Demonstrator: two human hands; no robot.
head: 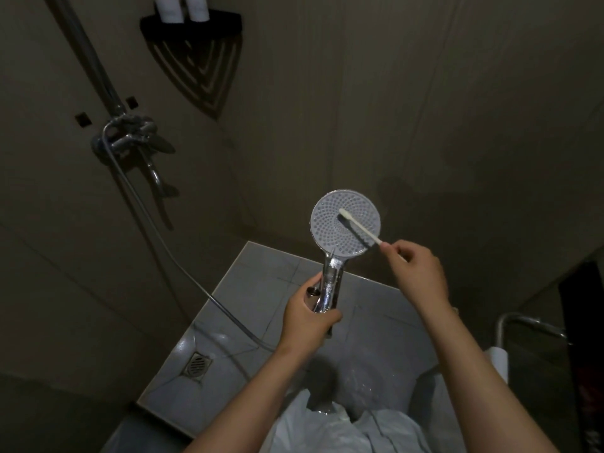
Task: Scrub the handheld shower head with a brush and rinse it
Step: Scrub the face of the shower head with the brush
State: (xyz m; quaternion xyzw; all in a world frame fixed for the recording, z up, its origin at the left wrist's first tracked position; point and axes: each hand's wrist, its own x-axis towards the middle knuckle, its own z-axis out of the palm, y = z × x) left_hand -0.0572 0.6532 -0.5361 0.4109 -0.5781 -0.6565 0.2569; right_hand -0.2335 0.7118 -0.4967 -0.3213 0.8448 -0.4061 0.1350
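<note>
Scrub stage, frame centre: round chrome handheld shower head (327,230), pale perforated face toward you, handle wrapped by curled fingers of your left hand (310,318). Your right hand (415,273) pinches end of slim white brush (359,226), bristles lying on face near its middle. Hold head steady, work short strokes along nozzle rows, rim included. Rinse seemingly not begun. Black corner shelf (192,26), top of frame left of centre, holds two white cylindrical bottles (168,8), tops cut off.
</note>
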